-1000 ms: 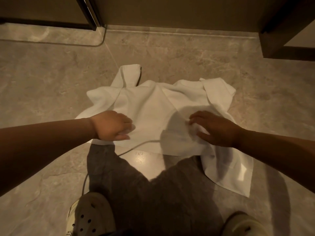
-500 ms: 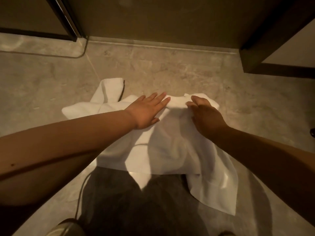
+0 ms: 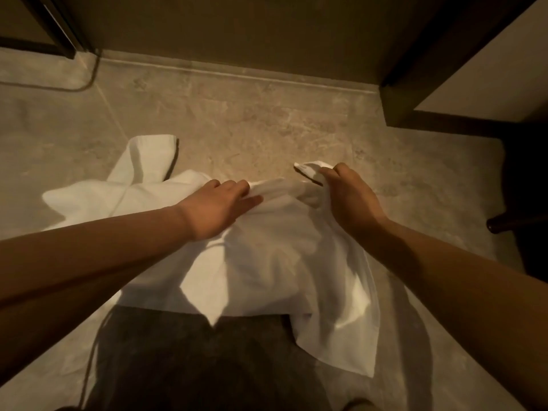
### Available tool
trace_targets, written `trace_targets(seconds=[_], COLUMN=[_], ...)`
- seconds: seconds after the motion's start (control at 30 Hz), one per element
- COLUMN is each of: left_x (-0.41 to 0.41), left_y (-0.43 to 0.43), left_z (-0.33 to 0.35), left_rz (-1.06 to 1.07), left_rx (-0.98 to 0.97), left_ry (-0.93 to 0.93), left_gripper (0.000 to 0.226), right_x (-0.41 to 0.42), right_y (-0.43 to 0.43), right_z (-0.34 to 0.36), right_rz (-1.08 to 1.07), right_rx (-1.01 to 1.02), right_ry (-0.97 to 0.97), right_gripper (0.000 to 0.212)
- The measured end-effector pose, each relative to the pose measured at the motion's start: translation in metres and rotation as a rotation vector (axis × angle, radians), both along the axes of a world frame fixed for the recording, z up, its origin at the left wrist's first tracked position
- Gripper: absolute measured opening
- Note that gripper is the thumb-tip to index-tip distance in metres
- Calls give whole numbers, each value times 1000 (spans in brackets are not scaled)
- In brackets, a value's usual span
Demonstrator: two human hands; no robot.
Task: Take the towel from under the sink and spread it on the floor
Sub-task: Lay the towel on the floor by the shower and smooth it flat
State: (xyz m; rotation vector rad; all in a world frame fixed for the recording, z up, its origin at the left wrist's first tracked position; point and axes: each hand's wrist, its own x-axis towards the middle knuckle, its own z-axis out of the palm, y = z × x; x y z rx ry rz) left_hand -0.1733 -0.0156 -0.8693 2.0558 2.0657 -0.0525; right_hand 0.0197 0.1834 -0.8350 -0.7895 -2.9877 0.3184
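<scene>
A white towel (image 3: 267, 271) lies crumpled and partly folded on the grey stone floor (image 3: 237, 123) in front of me. My right hand (image 3: 347, 200) pinches its far right corner, lifted slightly off the floor. My left hand (image 3: 216, 209) rests on the towel's far edge beside it, fingers curled into the fabric. A folded flap of the towel sticks out at the far left.
A dark wall or cabinet front (image 3: 237, 31) runs along the far side. A dark wooden frame (image 3: 421, 93) stands at the right, and a dark furniture foot (image 3: 501, 225) sits at the right edge. My shadow covers the near floor.
Both hands reached from the towel's middle to its far edge. My right hand has closed on the far right corner and raised it; my left hand's fingers curled onto the edge.
</scene>
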Motion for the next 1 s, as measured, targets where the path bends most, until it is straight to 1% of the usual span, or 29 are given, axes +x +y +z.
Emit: trace_targets(seconds=[0.1, 0.17, 0.3, 0.4, 0.7, 0.83, 1.0], left_x=[3, 4, 4, 6, 10, 10, 11], left_y=[-2, -3, -9, -12, -17, -19, -22], left_z=[4, 5, 3, 2, 3, 1, -3], left_rz=[44, 40, -21, -27, -56, -57, -57], left_rx=[26, 18, 47, 68, 118, 132, 133], left_ry=[-116, -146, -108, -97, -99, -77, -72], left_gripper=[48, 48, 57, 60, 62, 64, 64], right_x=[5, 8, 13, 20, 38, 45, 50], right_y=[5, 10, 16, 23, 34, 38, 40], right_z=[9, 10, 15, 16, 14, 6, -2], right_rz=[-12, -46, -157, -171, -262, -271, -406], right_rx=[58, 83, 42, 84, 70, 38, -15], right_ry=[-55, -117, -149, -213, -361, -393, -451], right_gripper=[33, 29, 20, 22, 23, 22, 27])
